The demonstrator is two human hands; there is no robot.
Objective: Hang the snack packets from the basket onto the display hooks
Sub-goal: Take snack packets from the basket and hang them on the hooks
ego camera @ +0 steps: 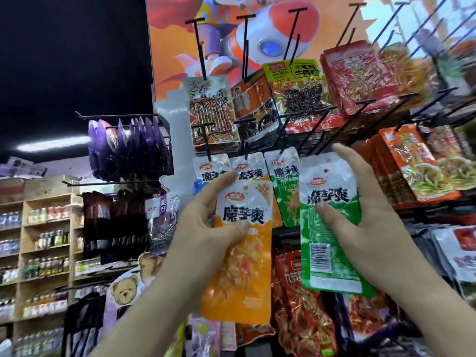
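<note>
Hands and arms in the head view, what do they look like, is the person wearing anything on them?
The left hand and right hand are bare: no gloves, and no rings that I can make out. The left forearm and right forearm are bare too, with no sleeve, watch or bracelet within the frame.

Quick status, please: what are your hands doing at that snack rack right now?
Status: left hand holds orange packet; right hand holds green packet just below hooks. Neither hung yet. No obstruction seen.
</note>
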